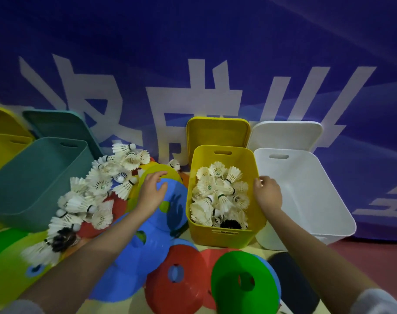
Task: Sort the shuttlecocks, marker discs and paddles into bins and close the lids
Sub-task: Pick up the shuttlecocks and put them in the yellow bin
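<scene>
A yellow bin (224,234) in the middle holds several white shuttlecocks (217,191). My right hand (267,193) rests with curled fingers on that bin's right rim. My left hand (151,191) lies with spread fingers on a blue marker disc (172,200) left of the bin. A loose pile of shuttlecocks (95,189) lies further left on more discs. Red (177,288), green (242,282) and blue (134,252) discs spread across the front. A dark paddle (283,264) peeks out at the lower right.
An empty white bin (310,200) stands right of the yellow one, an empty teal bin (34,177) at the left, another yellow bin (2,148) behind it. Lids (217,130) lean upright against the blue banner wall (193,53).
</scene>
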Available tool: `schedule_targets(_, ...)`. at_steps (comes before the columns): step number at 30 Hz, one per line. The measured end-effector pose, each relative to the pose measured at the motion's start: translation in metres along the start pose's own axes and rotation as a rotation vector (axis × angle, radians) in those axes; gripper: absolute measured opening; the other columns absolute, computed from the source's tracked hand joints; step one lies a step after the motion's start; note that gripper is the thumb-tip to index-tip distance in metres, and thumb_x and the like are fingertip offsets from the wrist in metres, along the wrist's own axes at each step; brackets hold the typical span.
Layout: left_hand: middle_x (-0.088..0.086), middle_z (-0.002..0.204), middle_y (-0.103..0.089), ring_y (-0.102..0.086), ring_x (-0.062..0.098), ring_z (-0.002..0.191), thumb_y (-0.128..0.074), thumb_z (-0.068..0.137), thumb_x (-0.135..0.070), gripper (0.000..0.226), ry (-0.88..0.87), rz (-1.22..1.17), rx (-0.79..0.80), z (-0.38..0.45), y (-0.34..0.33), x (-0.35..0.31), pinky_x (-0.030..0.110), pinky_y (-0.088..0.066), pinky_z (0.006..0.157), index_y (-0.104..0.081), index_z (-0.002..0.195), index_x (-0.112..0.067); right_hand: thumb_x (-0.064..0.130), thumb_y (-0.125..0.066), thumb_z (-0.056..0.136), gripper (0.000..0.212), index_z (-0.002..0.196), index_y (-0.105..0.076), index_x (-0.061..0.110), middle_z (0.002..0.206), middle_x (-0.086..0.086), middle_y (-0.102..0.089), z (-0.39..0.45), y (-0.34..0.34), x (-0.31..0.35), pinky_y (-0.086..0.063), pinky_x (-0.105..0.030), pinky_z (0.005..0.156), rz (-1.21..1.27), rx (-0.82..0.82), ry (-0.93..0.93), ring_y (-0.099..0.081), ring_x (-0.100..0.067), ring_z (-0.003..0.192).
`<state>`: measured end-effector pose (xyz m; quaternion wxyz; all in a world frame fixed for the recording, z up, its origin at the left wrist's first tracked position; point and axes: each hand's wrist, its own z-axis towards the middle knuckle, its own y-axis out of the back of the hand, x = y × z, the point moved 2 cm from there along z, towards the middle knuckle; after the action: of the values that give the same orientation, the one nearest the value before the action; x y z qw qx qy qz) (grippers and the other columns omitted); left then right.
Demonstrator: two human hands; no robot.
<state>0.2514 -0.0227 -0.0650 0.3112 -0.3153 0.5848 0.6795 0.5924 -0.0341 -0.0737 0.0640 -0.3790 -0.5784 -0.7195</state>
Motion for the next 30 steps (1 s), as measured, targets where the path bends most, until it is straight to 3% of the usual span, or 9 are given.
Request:
schedule_targets(4, 0.006, 0.130, -0.049, -0.053, 0.019, 0.111, -0.049, 0.095, -0.011, 0.031, 0.086, -0.047, -0.030, -0.005, 0.033, 0.034, 0.029, -0.043, 0.087, -0.056, 0.125, -0.017, 0.024, -0.046, 0.096, 0.031, 0.116, -0.063, 0.010, 0.112, -0.012, -0.062, -0.017, -0.010, 0.070, -0.044, -0.037, 0.085, 0.111, -0.018, 0.292, -0.054, -0.029, 0.108)
schedule_targets(9, 0.005, 0.120, -0.056, -0.057, 0.017, 0.100, -0.049, 0.093, -0.008, 0.029, 0.129, -0.046, -0.065, -0.008, 0.080, 0.072, 0.028, -0.045, 0.076, -0.062, 0.115, -0.021, 0.022, -0.047, 0.097, 0.025, 0.111, -0.066, 0.013, 0.103, -0.005, -0.067, -0.068, -0.064, 0.150, -0.044, -0.030, 0.070, 0.238, 0.225, 0.449, -0.061, -0.022, 0.091)
schedule_targets(11, 0.006, 0.117, -0.055, -0.058, 0.018, 0.100, -0.049, 0.092, -0.009, 0.029, 0.137, -0.007, -0.068, -0.007, 0.102, 0.087, 0.026, -0.044, 0.071, -0.062, 0.115, -0.021, 0.020, -0.048, 0.097, 0.025, 0.110, -0.066, 0.011, 0.104, -0.006, -0.067, -0.087, -0.090, 0.171, -0.043, -0.030, 0.071, 0.248, 0.321, 0.475, -0.061, -0.023, 0.091)
schedule_targets(15, 0.008, 0.122, -0.052, -0.055, 0.019, 0.104, -0.054, 0.092, -0.013, 0.030, 0.143, 0.116, -0.060, -0.001, 0.147, 0.120, 0.030, -0.043, 0.087, -0.060, 0.120, -0.020, 0.014, -0.047, 0.095, 0.024, 0.107, -0.067, 0.010, 0.103, -0.008, -0.069, -0.116, -0.139, 0.200, -0.047, -0.032, 0.075, 0.221, 0.445, 0.459, -0.062, -0.025, 0.093)
schedule_targets(18, 0.011, 0.123, -0.050, -0.053, 0.018, 0.098, -0.058, 0.089, -0.020, 0.037, 0.158, 0.248, -0.018, 0.010, 0.171, 0.140, 0.028, -0.039, 0.084, -0.055, 0.126, -0.019, 0.016, -0.044, 0.095, 0.026, 0.110, -0.065, 0.011, 0.101, -0.009, -0.068, -0.130, -0.169, 0.223, -0.049, -0.036, 0.075, 0.168, 0.495, 0.430, -0.062, -0.026, 0.092)
schedule_targets(21, 0.010, 0.134, -0.042, -0.049, 0.023, 0.116, -0.061, 0.088, -0.029, 0.052, 0.176, 0.314, 0.061, 0.023, 0.178, 0.149, 0.033, -0.040, 0.094, -0.045, 0.136, -0.020, 0.018, -0.042, 0.097, 0.030, 0.120, -0.060, 0.011, 0.097, -0.010, -0.066, -0.140, -0.194, 0.246, -0.045, -0.035, 0.069, 0.148, 0.522, 0.351, -0.058, -0.025, 0.084)
schedule_targets(25, 0.007, 0.144, -0.033, -0.034, 0.023, 0.133, -0.062, 0.086, -0.040, 0.066, 0.061, 0.420, 0.179, 0.038, 0.173, 0.156, 0.033, -0.032, 0.107, -0.035, 0.144, -0.022, 0.021, -0.042, 0.097, 0.036, 0.129, -0.051, 0.010, 0.078, -0.002, -0.056, -0.150, -0.221, 0.269, -0.039, -0.032, 0.062, 0.106, 0.552, 0.256, -0.053, -0.023, 0.075)
schedule_targets(30, 0.008, 0.153, -0.020, -0.020, 0.025, 0.141, -0.062, 0.085, -0.043, 0.079, -0.062, 0.576, 0.314, 0.056, 0.166, 0.170, 0.034, -0.027, 0.112, -0.021, 0.150, -0.022, 0.026, -0.042, 0.097, 0.036, 0.126, -0.050, 0.007, 0.115, -0.014, -0.061, -0.152, -0.249, 0.288, -0.046, -0.035, 0.082, -0.030, 0.499, 0.157, -0.057, -0.031, 0.105)
